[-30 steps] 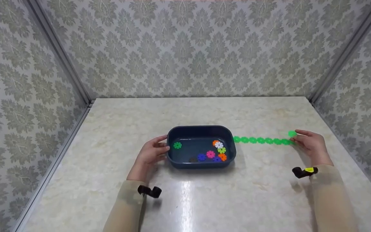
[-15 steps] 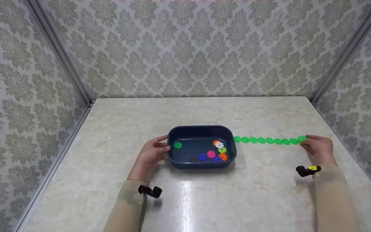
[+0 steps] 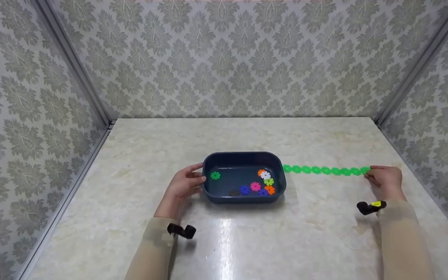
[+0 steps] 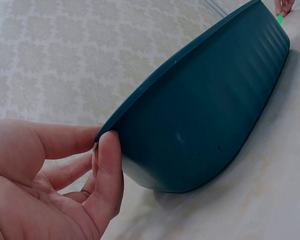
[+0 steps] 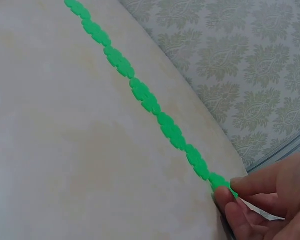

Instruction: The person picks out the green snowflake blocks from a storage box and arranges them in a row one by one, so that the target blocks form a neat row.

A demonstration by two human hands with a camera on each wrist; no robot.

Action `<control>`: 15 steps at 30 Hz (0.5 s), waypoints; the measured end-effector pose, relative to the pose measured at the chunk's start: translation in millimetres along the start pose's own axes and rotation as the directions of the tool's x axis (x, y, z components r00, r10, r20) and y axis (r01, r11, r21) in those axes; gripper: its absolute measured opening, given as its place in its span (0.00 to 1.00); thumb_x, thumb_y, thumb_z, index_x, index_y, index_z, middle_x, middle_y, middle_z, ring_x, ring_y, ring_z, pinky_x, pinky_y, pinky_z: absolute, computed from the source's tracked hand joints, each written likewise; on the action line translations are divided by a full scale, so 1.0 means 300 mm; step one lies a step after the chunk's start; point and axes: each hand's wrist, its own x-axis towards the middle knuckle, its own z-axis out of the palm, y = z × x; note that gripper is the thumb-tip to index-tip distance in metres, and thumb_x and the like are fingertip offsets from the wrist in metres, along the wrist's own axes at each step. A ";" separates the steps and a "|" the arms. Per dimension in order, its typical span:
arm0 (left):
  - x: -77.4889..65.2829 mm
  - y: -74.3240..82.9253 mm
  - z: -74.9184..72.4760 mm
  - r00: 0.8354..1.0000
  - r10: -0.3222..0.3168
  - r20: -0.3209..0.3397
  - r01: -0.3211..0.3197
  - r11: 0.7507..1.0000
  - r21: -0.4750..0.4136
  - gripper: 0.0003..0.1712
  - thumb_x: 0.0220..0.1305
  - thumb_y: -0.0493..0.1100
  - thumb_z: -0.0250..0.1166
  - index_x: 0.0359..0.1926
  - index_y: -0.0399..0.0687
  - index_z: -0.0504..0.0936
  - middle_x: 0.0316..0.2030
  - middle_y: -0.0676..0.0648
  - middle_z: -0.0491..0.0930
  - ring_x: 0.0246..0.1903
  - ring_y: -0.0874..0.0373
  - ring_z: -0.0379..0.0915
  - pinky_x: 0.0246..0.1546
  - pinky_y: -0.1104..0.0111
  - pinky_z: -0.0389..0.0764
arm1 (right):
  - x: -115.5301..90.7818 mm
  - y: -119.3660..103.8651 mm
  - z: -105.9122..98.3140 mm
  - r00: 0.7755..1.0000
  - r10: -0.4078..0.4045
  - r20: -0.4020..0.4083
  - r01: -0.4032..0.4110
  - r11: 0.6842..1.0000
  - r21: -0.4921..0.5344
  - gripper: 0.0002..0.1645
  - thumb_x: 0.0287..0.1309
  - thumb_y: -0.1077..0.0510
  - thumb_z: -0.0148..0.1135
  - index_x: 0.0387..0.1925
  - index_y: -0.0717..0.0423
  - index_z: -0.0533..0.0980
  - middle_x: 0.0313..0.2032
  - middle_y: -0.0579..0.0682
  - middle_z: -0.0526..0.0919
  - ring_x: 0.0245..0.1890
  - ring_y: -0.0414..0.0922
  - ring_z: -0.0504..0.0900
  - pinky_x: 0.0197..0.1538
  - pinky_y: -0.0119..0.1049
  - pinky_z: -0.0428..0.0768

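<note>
In the head view a dark blue plastic basin stands mid-table, holding several small notched plastic discs. My left hand grips its left end, thumb and index finger at the rim, as the left wrist view shows with the basin wall beside them. To the right of the basin runs a straight chain of green flower-shaped discs. My right hand pinches the green disc at the chain's right end between thumb and index finger. Part of that disc is hidden by the fingertips.
One green disc lies alone at the basin's left side. Pink, white, orange, blue and yellow-green discs gather toward its right. Patterned wall panels enclose the marbled table at the back and sides.
My right hand has moved right and slightly nearer, bringing the green disc from above the chain into line at its right end. The left hand and basin stay nearly still.
</note>
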 end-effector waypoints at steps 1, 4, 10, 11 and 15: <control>0.000 0.000 0.000 1.000 0.002 0.003 -0.002 1.000 -0.005 0.33 0.68 0.30 0.66 0.72 0.45 0.72 0.44 0.47 0.76 0.32 0.61 0.77 0.31 0.70 0.81 | -0.001 0.000 0.001 1.000 0.016 -0.006 -0.016 1.000 0.012 0.35 0.66 0.69 0.59 0.73 0.65 0.65 0.23 0.33 0.78 0.25 0.32 0.85 0.38 0.27 0.86; 0.000 0.000 0.000 1.000 0.007 0.011 -0.006 1.000 -0.023 0.34 0.68 0.30 0.66 0.73 0.45 0.71 0.43 0.47 0.75 0.32 0.61 0.77 0.31 0.70 0.81 | -0.008 -0.002 0.003 0.997 0.080 -0.010 -0.078 0.991 0.106 0.36 0.67 0.68 0.59 0.75 0.60 0.65 0.33 0.37 0.78 0.29 0.35 0.86 0.42 0.28 0.86; 0.001 0.001 -0.001 1.000 0.007 0.015 -0.006 1.000 -0.024 0.34 0.68 0.30 0.65 0.73 0.44 0.70 0.42 0.48 0.75 0.32 0.62 0.77 0.30 0.71 0.81 | -0.015 -0.001 0.007 0.995 0.097 -0.018 -0.093 0.984 0.150 0.36 0.69 0.67 0.57 0.76 0.57 0.64 0.41 0.41 0.77 0.33 0.36 0.86 0.44 0.28 0.85; 0.001 0.000 -0.001 1.000 0.006 0.015 -0.006 1.000 -0.024 0.34 0.68 0.30 0.65 0.73 0.44 0.71 0.42 0.48 0.75 0.32 0.63 0.77 0.30 0.71 0.81 | -0.016 -0.002 0.008 0.995 0.094 -0.019 -0.091 0.985 0.150 0.35 0.69 0.67 0.57 0.76 0.57 0.64 0.41 0.41 0.77 0.33 0.36 0.85 0.44 0.28 0.85; 0.002 -0.004 0.000 1.000 0.002 0.013 -0.002 1.000 -0.028 0.34 0.68 0.29 0.65 0.73 0.44 0.71 0.42 0.48 0.75 0.31 0.63 0.77 0.30 0.71 0.81 | -0.023 -0.007 0.010 0.996 0.089 -0.015 -0.086 0.983 0.163 0.35 0.68 0.67 0.58 0.75 0.58 0.65 0.37 0.41 0.78 0.32 0.36 0.85 0.44 0.28 0.85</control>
